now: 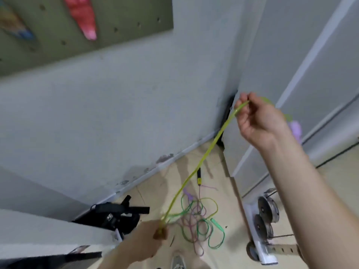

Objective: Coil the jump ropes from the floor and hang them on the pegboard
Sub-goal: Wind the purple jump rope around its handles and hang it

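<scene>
A yellow-green jump rope (206, 158) stretches taut between my two hands. My right hand (258, 121) is raised near the door and pinches the rope's upper part; a purple handle (296, 129) hangs behind it. My left hand (147, 241) is low and grips the rope's lower part. On the floor lies a tangle of green and pink ropes (196, 220), with a green handle (217, 224) and a black-and-yellow handle (199, 178). The olive pegboard (120, 18) hangs on the wall at upper left.
A red-pink item (83, 16) and a colourful item (15, 26) hang on the pegboard. A black bag (114, 214) lies by the wall. A wheeled frame with metal discs (266, 220) stands near the door. My shoe (177, 263) is at the bottom.
</scene>
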The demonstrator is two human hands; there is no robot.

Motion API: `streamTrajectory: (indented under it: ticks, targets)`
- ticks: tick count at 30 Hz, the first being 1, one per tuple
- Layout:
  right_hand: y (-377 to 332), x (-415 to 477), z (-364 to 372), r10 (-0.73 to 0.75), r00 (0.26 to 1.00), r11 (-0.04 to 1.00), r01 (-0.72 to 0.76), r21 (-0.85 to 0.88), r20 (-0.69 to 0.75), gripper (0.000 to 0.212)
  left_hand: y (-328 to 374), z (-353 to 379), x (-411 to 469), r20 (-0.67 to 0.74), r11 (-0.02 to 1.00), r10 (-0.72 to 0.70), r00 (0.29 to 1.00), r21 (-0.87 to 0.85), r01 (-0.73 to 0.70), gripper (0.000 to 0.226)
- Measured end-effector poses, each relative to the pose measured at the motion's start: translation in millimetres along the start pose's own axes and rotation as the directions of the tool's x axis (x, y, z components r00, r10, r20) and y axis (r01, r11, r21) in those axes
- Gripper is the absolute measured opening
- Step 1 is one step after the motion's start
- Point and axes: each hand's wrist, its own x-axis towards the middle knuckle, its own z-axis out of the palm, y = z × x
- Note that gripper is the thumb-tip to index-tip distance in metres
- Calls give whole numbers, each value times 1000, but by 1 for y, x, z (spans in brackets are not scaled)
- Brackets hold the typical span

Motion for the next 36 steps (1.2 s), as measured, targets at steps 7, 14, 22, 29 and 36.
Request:
streamTrajectory:
  ticks: [7, 14, 22, 29, 36]
  targets:
    - [-15, -75, -22, 169, 985, 787, -105, -608, 48, 19, 78, -104, -82, -699, 864, 103, 708, -290, -412, 44]
    - [15, -181, -22, 171, 909, 404, 287, -869, 380, 70, 210, -153, -166, -775, 578, 263, 574, -350, -738, 27]
    - [107, -233, 43, 36, 804, 576, 469, -670, 593, 14, 238, -180, -243, -741, 529, 497, 451, -153, -835, 26]
    - [120, -269, 76, -127, 969, 972, 164, -167, 210, 26, 108, -123, -225, -580, 484, 457, 674, -474, -736, 80]
    - [40, -272, 108, -37, 995, 966, 12, 259, 93, 28, 35, -14, -201, -319, 769, 484, 815, -290, -570, 13]
